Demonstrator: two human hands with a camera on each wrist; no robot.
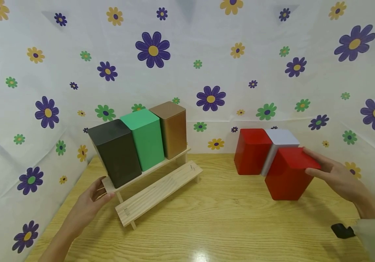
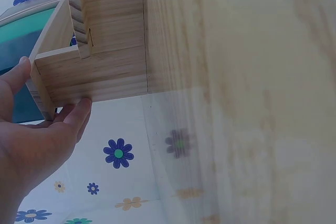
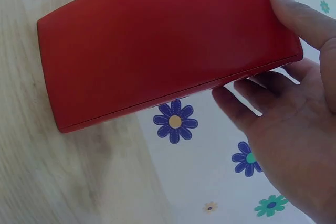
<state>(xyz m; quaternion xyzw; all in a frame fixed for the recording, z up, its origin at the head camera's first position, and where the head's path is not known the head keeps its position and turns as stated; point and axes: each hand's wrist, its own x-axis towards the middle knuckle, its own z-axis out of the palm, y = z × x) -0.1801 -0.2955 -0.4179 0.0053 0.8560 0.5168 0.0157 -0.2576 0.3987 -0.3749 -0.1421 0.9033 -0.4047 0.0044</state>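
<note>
My left hand (image 1: 84, 209) grips the left end of a two-step wooden stand (image 1: 161, 193), thumb in front and fingers behind the upper step. On that step stand a black box (image 1: 120, 156), a green box (image 1: 148, 145) and a brown box (image 1: 175, 134) in a row. At the right, my right hand (image 1: 343, 180) holds a red box (image 1: 287, 180) by its upper end. In the right wrist view the thumb lies on one face of this red box (image 3: 168, 45), with the fingers around the opposite side.
A second red box (image 1: 252, 154) and a white box (image 1: 282, 137) stand just behind the held one. The wooden table (image 1: 213, 218) meets a flower-patterned cloth (image 1: 181, 80) at the back and sides. A black strap end (image 1: 342, 231) hangs by the right sleeve.
</note>
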